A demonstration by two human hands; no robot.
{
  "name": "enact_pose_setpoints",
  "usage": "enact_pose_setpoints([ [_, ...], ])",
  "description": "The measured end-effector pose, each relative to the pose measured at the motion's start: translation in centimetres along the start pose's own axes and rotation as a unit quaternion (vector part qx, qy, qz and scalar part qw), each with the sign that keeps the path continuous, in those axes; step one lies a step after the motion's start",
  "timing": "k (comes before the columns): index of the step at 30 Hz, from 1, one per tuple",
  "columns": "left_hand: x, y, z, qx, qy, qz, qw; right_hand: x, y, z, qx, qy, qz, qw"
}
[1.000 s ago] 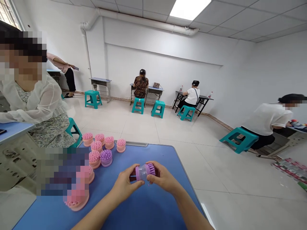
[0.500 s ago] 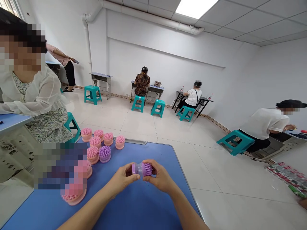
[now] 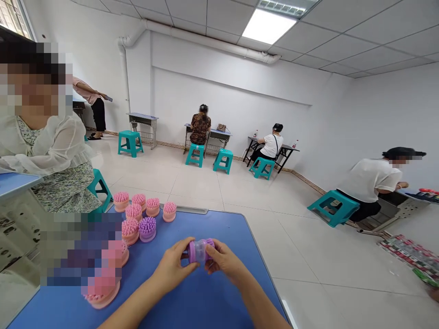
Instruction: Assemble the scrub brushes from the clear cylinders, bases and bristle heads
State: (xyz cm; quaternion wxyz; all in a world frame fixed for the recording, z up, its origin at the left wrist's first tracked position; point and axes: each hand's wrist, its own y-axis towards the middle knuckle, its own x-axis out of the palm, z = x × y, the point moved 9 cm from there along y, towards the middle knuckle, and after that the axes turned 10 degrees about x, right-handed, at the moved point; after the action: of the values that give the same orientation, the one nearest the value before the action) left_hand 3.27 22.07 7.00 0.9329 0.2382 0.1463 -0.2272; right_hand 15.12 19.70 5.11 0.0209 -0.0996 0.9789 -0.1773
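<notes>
Above the blue desk point(image 3: 206, 292), both hands grip one purple scrub brush point(image 3: 199, 251) with a clear middle section, held on its side. My left hand point(image 3: 176, 265) pinches the smooth purple end between thumb and fingers. Over the bristle end, my right hand point(image 3: 222, 260) is closed, hiding most of the bristles. Left of my hands stands another purple brush point(image 3: 147, 229), bristles up. Around it are several pink brushes, among them a pink brush point(image 3: 130, 230) beside it and a separate pink brush point(image 3: 169, 211) near the far edge. Blurring covers part of the nearer pink ones.
A person point(image 3: 51, 146) sits close at the left by another desk point(image 3: 17, 183). Farther off, several people sit on teal stools, one stool point(image 3: 332, 208) at the right. Packed bottles point(image 3: 411, 256) lie on the floor at far right.
My right hand has shifted its grip, its fingers now wrapping over the bristles that showed before. The purple brush has turned slightly between my hands. The camera view has tilted up a little.
</notes>
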Motion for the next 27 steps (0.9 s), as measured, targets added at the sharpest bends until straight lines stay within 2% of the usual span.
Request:
enact_pose_setpoints([
  [3, 0.7, -0.1, -0.7, -0.079, -0.081, -0.023, 0.993, -0.1, -0.2, -0.7, -0.049, 0.004, 0.008, 0.999],
  [6, 1.4, -0.1, -0.9, -0.088, -0.109, -0.054, 0.989, -0.5, -0.4, -1.3, -0.091, -0.026, 0.022, 0.995],
  [11, 0.9, -0.1, -1.2, -0.015, -0.012, -0.032, 0.999, -0.7, 0.0, -0.8, -0.053, 0.002, -0.006, 0.999],
  [14, 0.2, 0.0, -0.6, 0.053, 0.055, -0.02, 0.997, -0.4, 0.3, 0.1, -0.011, 0.01, -0.003, 1.0],
  [16, -0.3, 0.1, -0.1, 0.075, 0.075, -0.004, 0.994, 0.1, 0.5, 0.7, 0.011, 0.015, -0.009, 1.0],
  [19, -0.6, 0.3, -0.2, 0.033, 0.044, 0.005, 0.999, 0.6, 0.7, 1.1, 0.016, 0.022, -0.01, 1.0],
  [23, 0.6, 0.0, -1.5, -0.076, -0.054, -0.027, 0.995, -0.4, 0.3, -0.2, -0.067, 0.0, 0.039, 0.997],
  [27, 1.6, -0.3, -2.2, -0.097, -0.126, -0.043, 0.986, -0.8, -0.4, -1.4, -0.114, -0.055, 0.053, 0.991],
])
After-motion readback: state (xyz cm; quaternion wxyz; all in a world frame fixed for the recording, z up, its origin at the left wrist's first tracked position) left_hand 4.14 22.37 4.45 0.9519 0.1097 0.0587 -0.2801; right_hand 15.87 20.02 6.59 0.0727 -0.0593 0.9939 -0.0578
